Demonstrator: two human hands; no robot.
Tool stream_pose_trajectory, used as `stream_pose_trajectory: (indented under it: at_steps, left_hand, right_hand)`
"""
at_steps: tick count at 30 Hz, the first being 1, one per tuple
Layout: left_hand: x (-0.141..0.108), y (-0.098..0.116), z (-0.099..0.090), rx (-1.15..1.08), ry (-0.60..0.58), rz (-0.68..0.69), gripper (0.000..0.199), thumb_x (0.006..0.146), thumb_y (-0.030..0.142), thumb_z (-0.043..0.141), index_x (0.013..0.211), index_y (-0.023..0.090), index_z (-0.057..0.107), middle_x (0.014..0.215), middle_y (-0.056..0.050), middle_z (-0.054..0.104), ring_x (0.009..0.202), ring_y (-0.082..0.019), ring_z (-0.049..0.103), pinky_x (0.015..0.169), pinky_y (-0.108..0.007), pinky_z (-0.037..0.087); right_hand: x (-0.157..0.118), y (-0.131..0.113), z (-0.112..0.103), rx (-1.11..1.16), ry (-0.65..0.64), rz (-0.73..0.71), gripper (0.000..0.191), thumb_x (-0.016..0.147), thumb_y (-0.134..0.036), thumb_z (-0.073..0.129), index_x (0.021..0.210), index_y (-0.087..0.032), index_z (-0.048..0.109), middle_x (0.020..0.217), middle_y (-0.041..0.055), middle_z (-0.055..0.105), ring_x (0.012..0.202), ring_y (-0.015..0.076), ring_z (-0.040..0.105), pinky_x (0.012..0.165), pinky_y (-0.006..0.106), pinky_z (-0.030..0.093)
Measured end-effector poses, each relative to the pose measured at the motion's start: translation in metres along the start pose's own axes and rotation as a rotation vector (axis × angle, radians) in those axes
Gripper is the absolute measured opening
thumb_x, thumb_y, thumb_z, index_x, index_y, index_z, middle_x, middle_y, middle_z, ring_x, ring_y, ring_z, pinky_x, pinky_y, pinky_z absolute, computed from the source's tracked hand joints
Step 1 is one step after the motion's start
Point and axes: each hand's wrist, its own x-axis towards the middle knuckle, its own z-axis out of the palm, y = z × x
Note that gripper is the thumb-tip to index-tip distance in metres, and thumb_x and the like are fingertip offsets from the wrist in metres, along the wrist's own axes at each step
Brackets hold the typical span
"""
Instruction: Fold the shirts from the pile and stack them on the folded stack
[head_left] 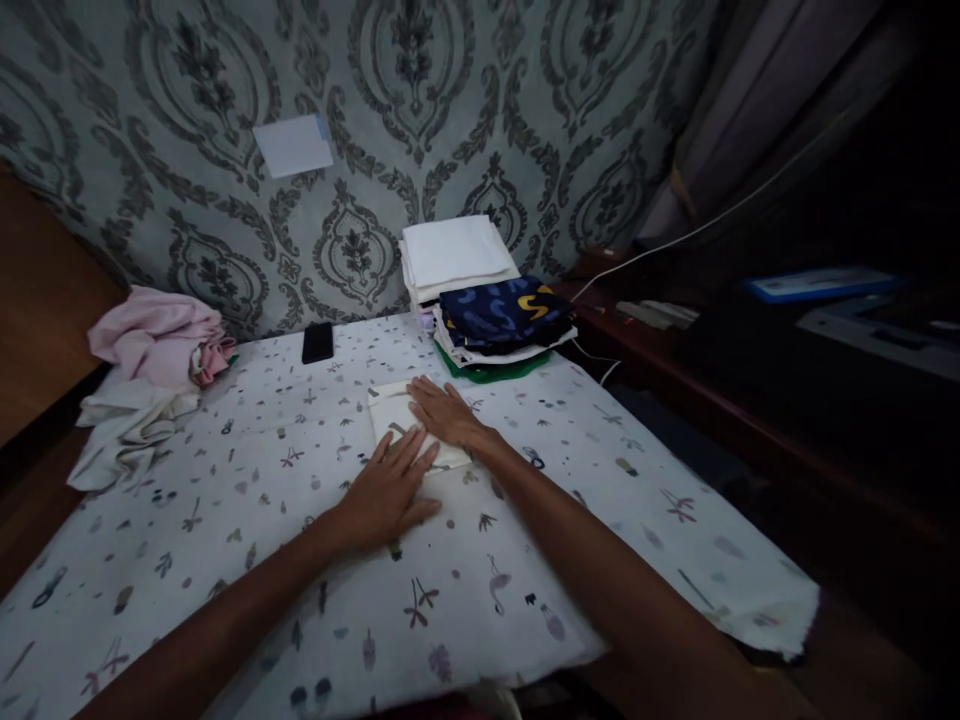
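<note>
Smoothing step, looks like: left hand (395,488) and right hand (448,412) lie flat, clamped on nothing, over the folded cream cloth (388,409), in from the surface's (281,490) far edge; next move probably calls for catching a cloth corner.

Flat room lies along the right edge of the desk (645,480) to the front corner. Folded clothes (487,315) block the back right corner, crumpled pink cloth (161,335) the back left, a smartphone (318,343) between; left fingers (405,447) and right fingers (431,392) occupy the middle.
</note>
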Motion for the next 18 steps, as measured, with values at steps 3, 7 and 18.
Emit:
stream_pose_trajectory:
  at_steps: [3, 7, 18]
  left_hand:
    - [-0.014, 0.005, 0.001, -0.028, -0.023, 0.099, 0.068, 0.103, 0.055, 0.036, 0.162, 0.024, 0.02, 0.166, -0.011, 0.024, 0.154, -0.029, 0.019, 0.127, -0.051, 0.009]
    - [-0.024, 0.014, -0.01, -0.098, -0.076, 0.138, 0.067, 0.102, 0.053, 0.04, 0.161, 0.026, 0.024, 0.165, -0.009, 0.027, 0.154, -0.029, 0.022, 0.127, -0.051, 0.011]
    - [0.017, -0.051, -0.034, -0.898, 0.382, -0.695, 0.049, 0.075, 0.052, 0.072, 0.106, 0.02, 0.049, 0.084, -0.002, 0.062, 0.074, -0.02, 0.066, 0.052, -0.028, 0.052]
  right_hand:
    - [0.005, -0.001, 0.0, -0.009, -0.009, 0.011, 0.056, 0.106, -0.038, 0.026, 0.158, -0.017, 0.031, 0.167, 0.0081, 0.022, 0.156, 0.0189, 0.012, 0.125, 0.049, 0.01]
    - [0.01, -0.005, -0.003, 0.008, -0.021, 0.01, 0.057, 0.106, -0.039, 0.025, 0.157, -0.014, 0.032, 0.167, 0.01, 0.022, 0.156, 0.0203, 0.012, 0.125, 0.052, 0.009]
    - [0.039, -0.005, -0.023, -0.044, 0.037, -0.004, 0.047, 0.097, -0.035, 0.05, 0.142, -0.022, 0.054, 0.149, 0.0116, 0.053, 0.141, 0.0264, 0.042, 0.116, 0.045, 0.032]
